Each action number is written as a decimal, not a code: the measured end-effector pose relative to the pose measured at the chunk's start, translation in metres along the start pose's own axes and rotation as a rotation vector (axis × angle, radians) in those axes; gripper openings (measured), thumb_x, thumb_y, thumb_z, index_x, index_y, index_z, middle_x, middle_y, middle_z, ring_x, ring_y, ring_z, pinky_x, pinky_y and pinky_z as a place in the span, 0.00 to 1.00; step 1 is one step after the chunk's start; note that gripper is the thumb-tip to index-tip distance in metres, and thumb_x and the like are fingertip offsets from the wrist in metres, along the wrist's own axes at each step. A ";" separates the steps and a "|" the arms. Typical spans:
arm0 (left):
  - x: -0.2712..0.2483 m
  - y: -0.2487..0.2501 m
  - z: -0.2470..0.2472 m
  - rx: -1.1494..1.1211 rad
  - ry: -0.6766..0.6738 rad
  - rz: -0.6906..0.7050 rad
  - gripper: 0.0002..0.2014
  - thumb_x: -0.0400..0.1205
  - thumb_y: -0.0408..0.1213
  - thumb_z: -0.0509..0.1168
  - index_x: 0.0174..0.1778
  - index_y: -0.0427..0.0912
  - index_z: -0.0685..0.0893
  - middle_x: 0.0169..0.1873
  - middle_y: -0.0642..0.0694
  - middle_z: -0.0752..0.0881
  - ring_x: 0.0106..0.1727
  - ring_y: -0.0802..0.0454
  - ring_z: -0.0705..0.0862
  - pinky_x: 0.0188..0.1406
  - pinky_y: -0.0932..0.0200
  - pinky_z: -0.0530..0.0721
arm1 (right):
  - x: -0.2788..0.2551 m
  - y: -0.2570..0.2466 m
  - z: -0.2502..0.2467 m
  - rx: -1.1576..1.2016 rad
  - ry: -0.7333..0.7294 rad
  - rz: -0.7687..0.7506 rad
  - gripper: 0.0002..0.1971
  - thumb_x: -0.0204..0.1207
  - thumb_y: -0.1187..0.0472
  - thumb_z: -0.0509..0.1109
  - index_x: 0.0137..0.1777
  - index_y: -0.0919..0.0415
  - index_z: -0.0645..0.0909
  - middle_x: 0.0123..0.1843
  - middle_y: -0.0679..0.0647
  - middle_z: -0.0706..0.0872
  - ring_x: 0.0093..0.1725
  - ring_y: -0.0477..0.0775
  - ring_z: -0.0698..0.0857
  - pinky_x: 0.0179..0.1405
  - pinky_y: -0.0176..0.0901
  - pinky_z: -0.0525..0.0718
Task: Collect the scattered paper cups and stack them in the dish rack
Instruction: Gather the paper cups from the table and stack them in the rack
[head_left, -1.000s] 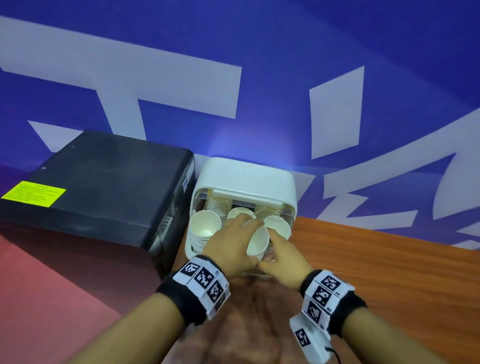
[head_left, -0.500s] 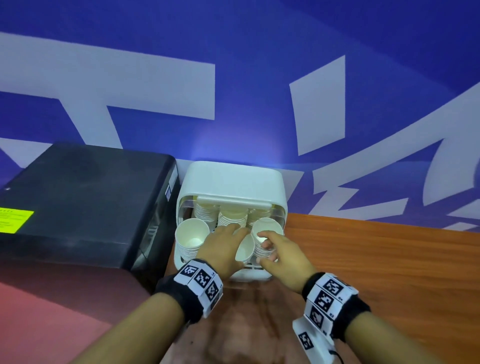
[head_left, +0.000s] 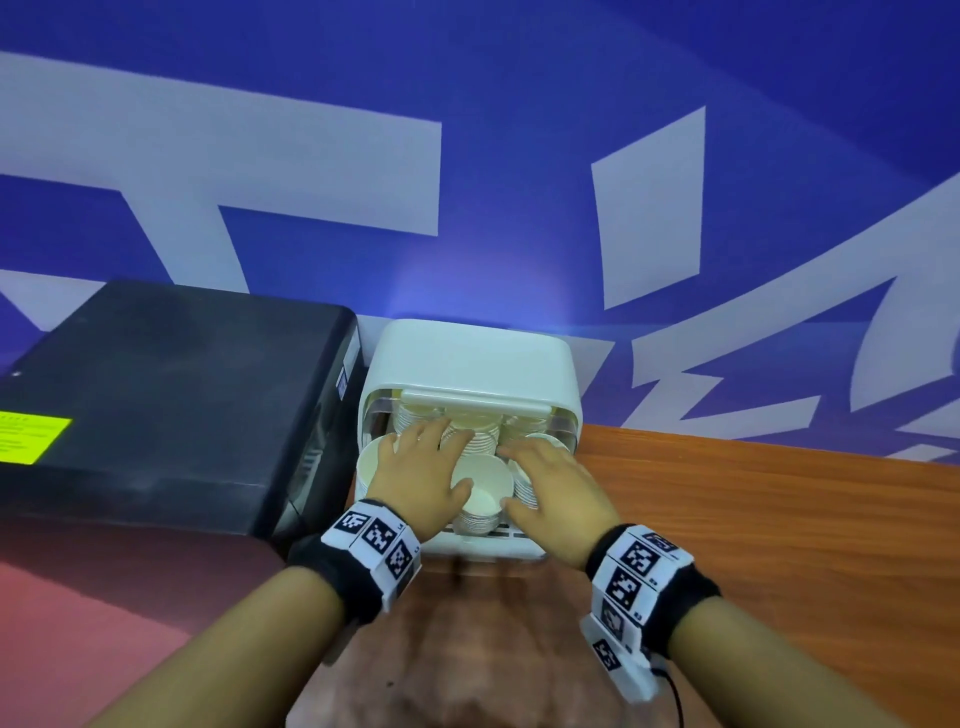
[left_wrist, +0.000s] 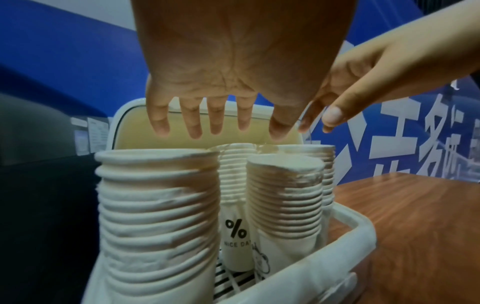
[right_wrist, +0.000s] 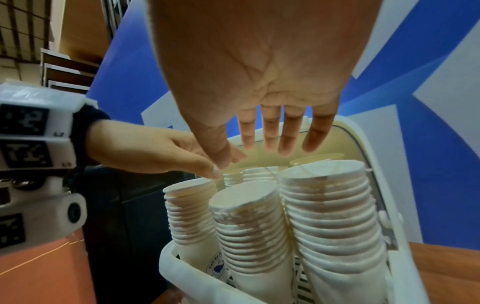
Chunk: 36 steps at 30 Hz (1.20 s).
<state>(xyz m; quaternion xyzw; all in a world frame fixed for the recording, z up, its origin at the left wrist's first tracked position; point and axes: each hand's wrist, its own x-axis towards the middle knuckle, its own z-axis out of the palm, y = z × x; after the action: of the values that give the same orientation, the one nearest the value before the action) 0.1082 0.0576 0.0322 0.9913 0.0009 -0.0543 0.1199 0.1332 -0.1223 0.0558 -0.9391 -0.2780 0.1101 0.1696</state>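
The white dish rack (head_left: 488, 550) stands on the table with its lid raised. Several stacks of white paper cups fill it. In the head view a front middle stack (head_left: 483, 491) shows between my hands, with a left stack (head_left: 370, 465) beside it. My left hand (head_left: 421, 465) and right hand (head_left: 553, 480) hover flat over the stacks with fingers straight, holding nothing. The left wrist view shows the left hand (left_wrist: 221, 127) spread above a tall left stack (left_wrist: 158, 205) and the middle stack (left_wrist: 283, 197). In the right wrist view the right hand (right_wrist: 275, 142) is spread above the right stack (right_wrist: 330, 205).
A large black box (head_left: 171, 410) with a yellow label stands tight against the rack's left side. A blue wall with white lettering (head_left: 519, 182) rises just behind. The wooden table (head_left: 779, 545) stretches away to the right of the rack.
My left hand lowered a cup onto the front middle stack and let go. Both hands have since opened flat over the stacks.
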 end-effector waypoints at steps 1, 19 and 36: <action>0.002 -0.001 0.001 0.003 -0.009 -0.005 0.30 0.83 0.53 0.56 0.82 0.57 0.56 0.83 0.50 0.56 0.82 0.47 0.56 0.78 0.43 0.58 | 0.004 -0.004 0.002 -0.036 -0.012 -0.005 0.30 0.78 0.50 0.65 0.79 0.48 0.63 0.79 0.45 0.65 0.78 0.52 0.64 0.76 0.50 0.63; 0.014 -0.004 0.012 0.132 -0.033 -0.086 0.27 0.83 0.57 0.54 0.79 0.62 0.58 0.74 0.46 0.67 0.76 0.44 0.65 0.79 0.36 0.52 | 0.037 -0.007 0.029 -0.287 -0.006 0.066 0.35 0.75 0.43 0.66 0.81 0.46 0.59 0.76 0.52 0.68 0.77 0.55 0.65 0.76 0.62 0.55; 0.033 -0.007 0.009 0.045 -0.098 -0.124 0.28 0.83 0.59 0.52 0.78 0.54 0.63 0.72 0.55 0.76 0.76 0.50 0.69 0.79 0.34 0.48 | 0.059 -0.008 0.033 -0.158 -0.113 0.122 0.32 0.78 0.50 0.62 0.81 0.52 0.57 0.79 0.49 0.68 0.78 0.53 0.64 0.79 0.56 0.55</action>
<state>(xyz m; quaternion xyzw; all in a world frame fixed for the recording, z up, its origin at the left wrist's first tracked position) 0.1403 0.0616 0.0183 0.9880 0.0550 -0.1099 0.0938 0.1674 -0.0746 0.0224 -0.9570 -0.2372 0.1505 0.0721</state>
